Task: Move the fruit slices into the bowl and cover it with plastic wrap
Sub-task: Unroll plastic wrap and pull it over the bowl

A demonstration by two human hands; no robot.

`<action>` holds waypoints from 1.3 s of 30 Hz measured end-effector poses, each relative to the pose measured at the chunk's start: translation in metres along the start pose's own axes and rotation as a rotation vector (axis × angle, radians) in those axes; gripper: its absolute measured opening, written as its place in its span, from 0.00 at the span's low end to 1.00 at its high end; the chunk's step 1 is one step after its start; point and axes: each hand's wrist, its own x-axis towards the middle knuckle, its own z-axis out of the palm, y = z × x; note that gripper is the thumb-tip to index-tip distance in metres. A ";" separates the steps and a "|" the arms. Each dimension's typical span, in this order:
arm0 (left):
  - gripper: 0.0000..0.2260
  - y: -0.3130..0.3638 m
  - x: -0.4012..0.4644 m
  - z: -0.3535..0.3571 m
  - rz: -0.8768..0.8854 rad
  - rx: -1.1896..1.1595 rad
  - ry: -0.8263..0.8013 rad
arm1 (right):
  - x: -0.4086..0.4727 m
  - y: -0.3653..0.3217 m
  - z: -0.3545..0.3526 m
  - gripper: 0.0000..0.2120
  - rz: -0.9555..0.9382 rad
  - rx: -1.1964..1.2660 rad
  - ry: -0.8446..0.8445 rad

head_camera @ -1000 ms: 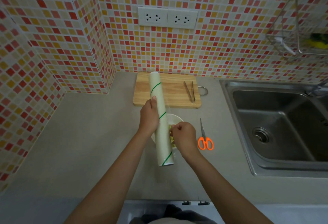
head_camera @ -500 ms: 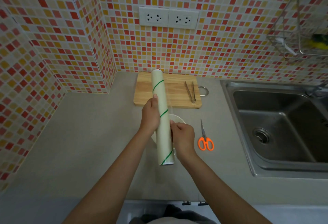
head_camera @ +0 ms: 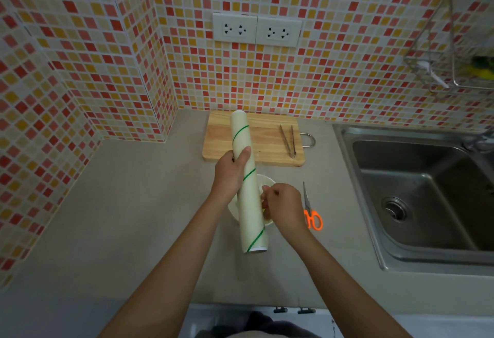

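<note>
Wrapping stage now: the left hand (head_camera: 229, 174) grips the plastic wrap roll (head_camera: 248, 185) at mid-length, holding it over the white bowl (head_camera: 267, 181) on the counter. The right hand (head_camera: 284, 208) picks at the roll's side, fingers curled, apparently pinching the film's loose edge, though the film itself is hard to see. Next, that edge needs drawing out across the bowl.

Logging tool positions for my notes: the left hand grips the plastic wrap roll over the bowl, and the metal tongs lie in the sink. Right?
Not quite. The head view shows the metal tongs on the wooden cutting board, not in the sink. The left hand does grip the plastic wrap roll over the bowl.
</note>
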 end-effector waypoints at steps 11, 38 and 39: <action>0.17 -0.001 0.009 -0.007 0.023 0.003 0.140 | -0.047 0.008 0.013 0.17 -0.074 0.253 0.113; 0.18 -0.004 0.005 -0.006 -0.005 0.040 0.188 | -0.049 0.008 0.027 0.10 0.051 0.347 0.108; 0.18 -0.004 0.005 -0.006 -0.003 0.043 0.183 | -0.048 0.009 0.027 0.11 0.037 0.302 0.077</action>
